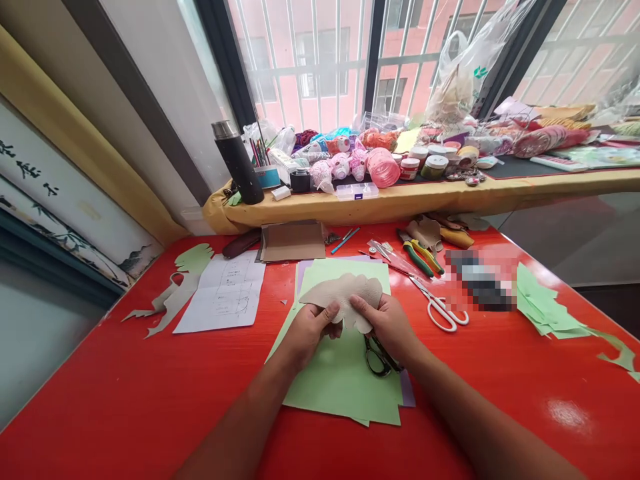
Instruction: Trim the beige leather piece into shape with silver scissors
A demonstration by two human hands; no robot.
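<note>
Tan scalloped leather piece [341, 300] is being held just above the red counter [150, 400], gripped between both hands: the left hand [310, 330] and right hand [385, 327] are pinching its lower edge, thumbs on top. Green paper sheets [340, 380] are lying beneath, black-handled scissors [377, 357] are resting at five o'clock, and white-handled scissors [440, 310] are lying at three o'clock.

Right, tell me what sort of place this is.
Probably a craft workroom: a glossy red table spread with pale green paper sheets, white-handled steel scissors and a beige cut-out shape, below a yellow-covered window ledge crowded with a pink cord spool.
</note>
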